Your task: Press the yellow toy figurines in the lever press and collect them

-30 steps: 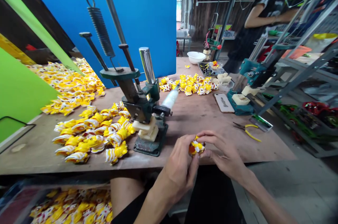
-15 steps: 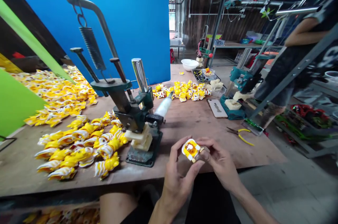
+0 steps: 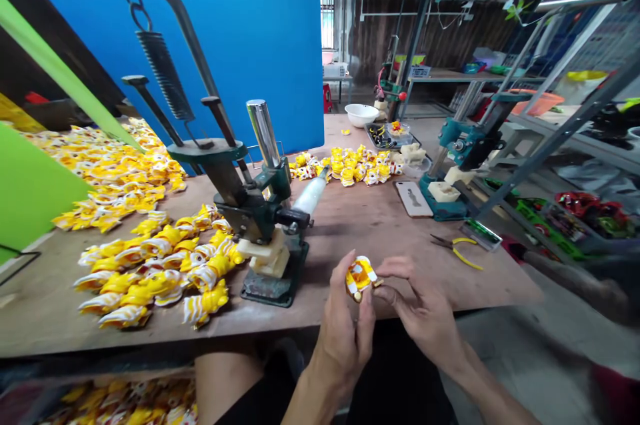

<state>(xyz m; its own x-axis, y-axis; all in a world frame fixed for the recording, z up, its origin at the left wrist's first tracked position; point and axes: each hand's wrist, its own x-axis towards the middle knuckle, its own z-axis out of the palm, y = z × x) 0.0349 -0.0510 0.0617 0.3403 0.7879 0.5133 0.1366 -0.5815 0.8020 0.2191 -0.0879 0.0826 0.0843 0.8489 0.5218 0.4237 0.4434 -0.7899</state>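
My left hand [image 3: 345, 325] grips a small yellow-and-white plastic lion-head piece [image 3: 361, 277] between thumb and fingers, over the front of the wooden workbench [image 3: 360, 225]. My right hand [image 3: 425, 305] stands just right of the piece, its fingers apart and their tips close to its edge. The piece's far side is hidden by my left fingers. To the left of my hands stands a green hand-lever bench press [image 3: 255, 208] with cream mould blocks [image 3: 265, 258]. A large heap of similar lion-head pieces [image 3: 155, 271] lies beyond it.
More yellow pieces [image 3: 345, 168] lie at the back of the bench, and others fill a bin [image 3: 120, 401] below its front edge. A phone [image 3: 413, 199], yellow-handled pliers [image 3: 457, 253], a second press [image 3: 450, 171] and a white bowl [image 3: 361, 115] sit to the right.
The lion-head piece has turned in my left hand, and my right fingers have opened away from it. The view has shifted, and the person at the right has gone out of sight.
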